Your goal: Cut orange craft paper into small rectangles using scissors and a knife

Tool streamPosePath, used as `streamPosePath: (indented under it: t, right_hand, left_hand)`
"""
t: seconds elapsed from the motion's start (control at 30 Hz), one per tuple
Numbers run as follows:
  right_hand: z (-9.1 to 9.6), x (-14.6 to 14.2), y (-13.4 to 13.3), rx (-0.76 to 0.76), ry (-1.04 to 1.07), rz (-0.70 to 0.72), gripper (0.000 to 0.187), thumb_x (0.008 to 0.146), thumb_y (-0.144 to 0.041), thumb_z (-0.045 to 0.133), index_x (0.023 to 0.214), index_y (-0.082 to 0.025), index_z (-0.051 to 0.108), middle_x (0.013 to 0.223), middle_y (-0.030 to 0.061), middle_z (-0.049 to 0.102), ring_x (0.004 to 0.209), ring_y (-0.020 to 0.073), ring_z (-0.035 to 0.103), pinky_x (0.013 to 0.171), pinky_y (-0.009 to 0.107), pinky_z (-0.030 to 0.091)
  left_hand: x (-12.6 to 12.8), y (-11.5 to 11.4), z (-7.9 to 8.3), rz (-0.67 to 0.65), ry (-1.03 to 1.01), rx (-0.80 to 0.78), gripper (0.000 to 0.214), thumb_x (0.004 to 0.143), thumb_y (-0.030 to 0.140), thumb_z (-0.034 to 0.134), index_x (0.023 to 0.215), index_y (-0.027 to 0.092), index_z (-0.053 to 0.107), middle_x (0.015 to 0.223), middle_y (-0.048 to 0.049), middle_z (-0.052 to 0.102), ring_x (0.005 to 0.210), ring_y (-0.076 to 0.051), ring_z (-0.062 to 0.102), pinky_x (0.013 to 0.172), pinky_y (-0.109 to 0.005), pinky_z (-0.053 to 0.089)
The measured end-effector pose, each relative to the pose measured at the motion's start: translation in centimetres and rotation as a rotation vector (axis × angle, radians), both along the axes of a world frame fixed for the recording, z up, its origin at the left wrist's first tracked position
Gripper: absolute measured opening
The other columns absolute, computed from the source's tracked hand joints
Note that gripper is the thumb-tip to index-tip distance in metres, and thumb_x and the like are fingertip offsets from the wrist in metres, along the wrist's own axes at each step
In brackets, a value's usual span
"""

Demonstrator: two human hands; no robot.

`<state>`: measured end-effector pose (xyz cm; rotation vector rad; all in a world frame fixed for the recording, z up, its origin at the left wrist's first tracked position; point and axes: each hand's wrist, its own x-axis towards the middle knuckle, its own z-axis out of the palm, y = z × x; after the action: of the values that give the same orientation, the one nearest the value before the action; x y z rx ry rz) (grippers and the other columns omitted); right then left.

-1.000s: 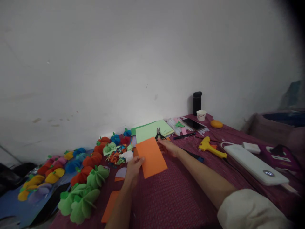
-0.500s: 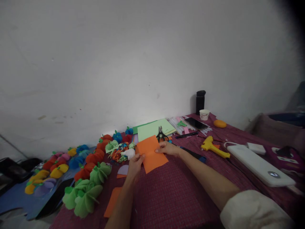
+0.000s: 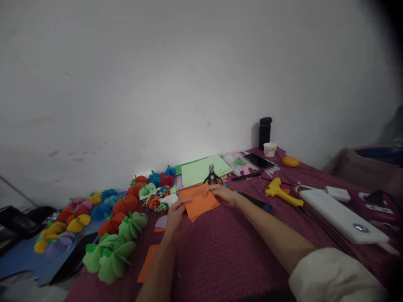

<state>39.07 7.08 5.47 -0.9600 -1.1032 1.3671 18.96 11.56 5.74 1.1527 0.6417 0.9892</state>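
Observation:
An orange sheet of paper [image 3: 201,204] is held up over the table between my two hands, bent across its middle. My left hand [image 3: 178,212] pinches its left edge between thumb and fingers. At the upper right edge, my right hand [image 3: 222,195] grips the same sheet. Black-handled scissors [image 3: 212,176] lie just beyond the sheet. Left of my left hand rest a pale purple paper half-circle [image 3: 161,222] and another orange piece of paper [image 3: 147,263], partly hidden by my forearm.
Several colourful paper pumpkins [image 3: 115,256] fill the left side, near a heap of scraps [image 3: 160,199]. Green sheets [image 3: 204,170] lie at the back. On the right are a yellow glue gun [image 3: 281,193], a white power bank [image 3: 336,216], a phone [image 3: 258,161], a paper cup [image 3: 270,149] and a black bottle [image 3: 265,132].
The orange sheet has gone from nearly flat to more sharply bent, its near edge now higher. My right hand has shifted slightly up along its edge.

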Motion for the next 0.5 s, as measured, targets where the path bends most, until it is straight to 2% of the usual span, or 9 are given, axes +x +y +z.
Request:
streamPosePath:
  t: [0.2,0.5]
  right_hand:
    - [-0.45,-0.16,0.3,0.032,0.14,0.036,0.013,0.061,-0.015,0.052,0.072,-0.015,0.059,0.069,0.0004,0.063,0.06,0.0105,0.057,0.058,0.021,0.043]
    - [-0.71,-0.26,0.24,-0.002,0.181,0.075,0.013,0.059,-0.015,0.051,0.069,-0.015,0.058,0.067,0.0003,0.061,0.06,0.0114,0.056,0.057,0.021,0.042]
  left_hand:
    - [0.15,-0.54,0.52,-0.025,-0.007,0.009,0.011,0.058,0.017,0.062,0.068,0.014,0.064,0.069,-0.0021,0.065,0.066,-0.015,0.059,0.064,-0.025,0.043]
    - [0.09,-1.0,0.94,-0.035,-0.009,0.007,0.007,0.058,0.018,0.057,0.064,0.016,0.06,0.063,0.0005,0.06,0.06,-0.013,0.055,0.057,-0.022,0.038]
